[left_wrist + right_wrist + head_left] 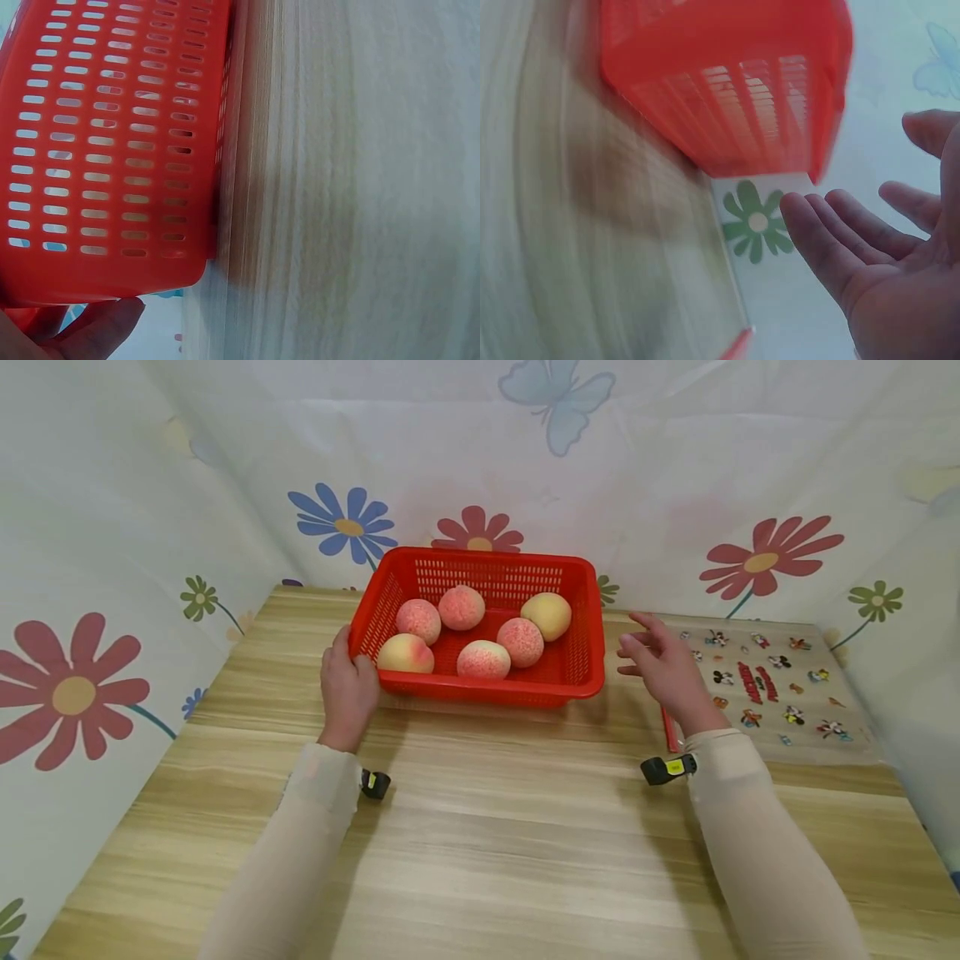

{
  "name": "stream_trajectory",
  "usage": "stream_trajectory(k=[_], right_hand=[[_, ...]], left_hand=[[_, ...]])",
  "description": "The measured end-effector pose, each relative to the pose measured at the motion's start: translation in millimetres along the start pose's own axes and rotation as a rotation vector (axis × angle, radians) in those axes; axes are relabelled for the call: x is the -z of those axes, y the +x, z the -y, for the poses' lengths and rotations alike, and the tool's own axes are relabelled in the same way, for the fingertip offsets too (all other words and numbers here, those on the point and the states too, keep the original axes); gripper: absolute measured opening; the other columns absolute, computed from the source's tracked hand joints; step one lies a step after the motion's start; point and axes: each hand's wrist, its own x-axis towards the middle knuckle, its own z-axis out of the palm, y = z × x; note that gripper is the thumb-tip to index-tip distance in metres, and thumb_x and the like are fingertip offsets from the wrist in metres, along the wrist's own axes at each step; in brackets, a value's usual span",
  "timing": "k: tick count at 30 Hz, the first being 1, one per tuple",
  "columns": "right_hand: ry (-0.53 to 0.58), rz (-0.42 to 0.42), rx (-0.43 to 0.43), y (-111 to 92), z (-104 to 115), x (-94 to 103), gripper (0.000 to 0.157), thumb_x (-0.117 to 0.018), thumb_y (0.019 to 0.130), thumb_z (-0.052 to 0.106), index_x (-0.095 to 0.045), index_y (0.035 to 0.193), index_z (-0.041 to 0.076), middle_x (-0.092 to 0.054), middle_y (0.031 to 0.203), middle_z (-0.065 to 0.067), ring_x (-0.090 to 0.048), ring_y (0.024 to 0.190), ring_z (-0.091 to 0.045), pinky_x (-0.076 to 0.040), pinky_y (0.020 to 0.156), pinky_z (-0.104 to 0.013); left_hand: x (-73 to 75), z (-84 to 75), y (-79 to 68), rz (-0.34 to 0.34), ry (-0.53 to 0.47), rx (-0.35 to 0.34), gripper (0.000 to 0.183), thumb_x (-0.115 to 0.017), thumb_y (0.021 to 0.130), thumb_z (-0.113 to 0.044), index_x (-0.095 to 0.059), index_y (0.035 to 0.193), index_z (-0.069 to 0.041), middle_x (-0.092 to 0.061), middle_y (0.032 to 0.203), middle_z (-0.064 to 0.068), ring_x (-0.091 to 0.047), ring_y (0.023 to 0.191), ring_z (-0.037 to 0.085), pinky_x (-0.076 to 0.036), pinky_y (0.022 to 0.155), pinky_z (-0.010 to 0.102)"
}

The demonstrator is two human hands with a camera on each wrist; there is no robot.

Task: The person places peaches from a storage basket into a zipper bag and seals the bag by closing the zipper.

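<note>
A red plastic basket (517, 690) with slotted walls stands at the back of the table. Inside lie several peaches (462, 608), some speckled pink, some mostly yellow. My left hand (349, 697) grips the basket's left rim near the front corner. In the left wrist view its fingers (105, 330) bend at the lip, while the rest of that hand is out of frame. My right hand (663, 672) hovers just off the basket's right side, touching nothing. Its fingers (825, 240) are extended and apart in the right wrist view.
A clear pouch (795, 693) with cartoon prints and a red edge lies at the right of the wooden table (517, 843). A flower-patterned curtain (645, 477) closes off the back and sides, right behind the basket.
</note>
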Motion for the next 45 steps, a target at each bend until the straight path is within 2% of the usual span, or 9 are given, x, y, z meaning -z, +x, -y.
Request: stream_trajectory(k=[6, 14, 23, 31, 40, 45], right_hand=[[-0.055, -0.058, -0.018, 0.5, -3.7, 15.1, 0.063, -0.049, 0.096, 0.052, -0.033, 0.151, 0.026, -0.053, 0.136, -0.017, -0.061, 0.113, -0.037, -0.053, 0.091, -0.049], [-0.163, -0.101, -0.058, 2.5, -11.9, 26.6, 0.067, -0.049, 0.095, 0.054, -0.034, 0.151, 0.02, -0.053, 0.138, -0.016, -0.065, 0.106, -0.032, -0.053, 0.092, -0.048], [-0.205, -0.101, -0.103, 5.8, -21.1, 30.6, 0.06, -0.053, 0.098, 0.037, -0.036, 0.149, 0.01, -0.05, 0.137, -0.023, -0.055, 0.12, -0.038, -0.051, 0.094, -0.053], [-0.327, -0.056, -0.141, 6.8, -27.7, 33.9, 0.055, -0.054, 0.097, 0.03, -0.043, 0.143, 0.001, -0.049, 0.138, -0.027, -0.05, 0.123, -0.044, -0.049, 0.094, -0.056], [-0.429, 0.024, -0.223, 12.3, -36.7, 34.3, 0.056, -0.058, 0.095, 0.028, -0.045, 0.139, -0.004, -0.049, 0.136, -0.029, -0.052, 0.115, -0.042, -0.05, 0.091, -0.054], [-0.494, 0.056, -0.24, 12.7, -39.9, 33.3, 0.054, -0.058, 0.096, 0.027, -0.046, 0.137, -0.006, -0.051, 0.131, -0.03, -0.055, 0.103, -0.039, -0.053, 0.082, -0.048]], left_hand=[[0.1, 0.8, 1.1, -0.012, 0.007, -0.002, 0.052, -0.033, 0.098, -0.018, -0.033, 0.15, -0.01, -0.048, 0.136, 0.02, -0.049, 0.117, 0.032, -0.045, 0.104, 0.049], [0.3, 1.3, 1.0, -0.015, 0.005, -0.005, 0.052, -0.033, 0.098, -0.018, -0.034, 0.149, -0.009, -0.048, 0.135, 0.021, -0.049, 0.116, 0.032, -0.045, 0.104, 0.05], [0.3, 2.2, 0.4, -0.02, 0.007, -0.018, 0.052, -0.033, 0.098, -0.018, -0.035, 0.149, -0.008, -0.049, 0.134, 0.021, -0.049, 0.115, 0.033, -0.046, 0.103, 0.05], [0.2, 1.4, 0.3, -0.018, 0.006, -0.015, 0.052, -0.032, 0.098, -0.018, -0.034, 0.149, -0.008, -0.048, 0.135, 0.021, -0.049, 0.116, 0.033, -0.045, 0.104, 0.05], [0.6, 0.8, 0.1, -0.018, 0.009, -0.019, 0.052, -0.032, 0.098, -0.019, -0.034, 0.149, -0.009, -0.048, 0.135, 0.021, -0.049, 0.118, 0.033, -0.045, 0.105, 0.05], [0.2, 2.3, 0.1, -0.019, 0.003, -0.024, 0.052, -0.032, 0.098, -0.019, -0.034, 0.149, -0.008, -0.048, 0.135, 0.021, -0.049, 0.117, 0.033, -0.045, 0.104, 0.05]])
